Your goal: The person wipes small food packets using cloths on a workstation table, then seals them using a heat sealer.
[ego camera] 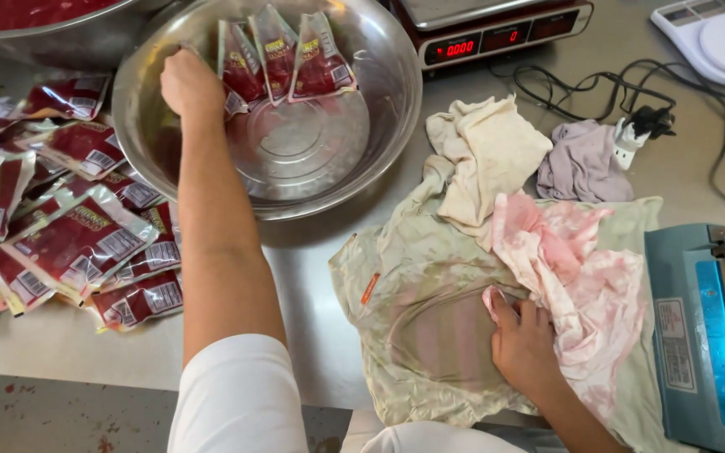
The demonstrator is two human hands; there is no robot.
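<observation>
Fingers of my left hand [190,84] pinch a red sauce pouch [238,67] against the steel bowl's [396,101] far wall; my right hand [524,342] presses flat, fingers together, on stained cloths [430,335] near the tabletop's front edge. I judge the leaning pouches could slide down.

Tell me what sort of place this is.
Probably a small food-packing workstation: sealed red sauce pouches lie heaped on the steel table, more stand in a metal bowl, with a digital scale and blue heat sealer nearby.

Red sachets [283,63] in steel bowl [396,109], red pouch pile [60,226] left, red-lit scale display [505,38]
</observation>
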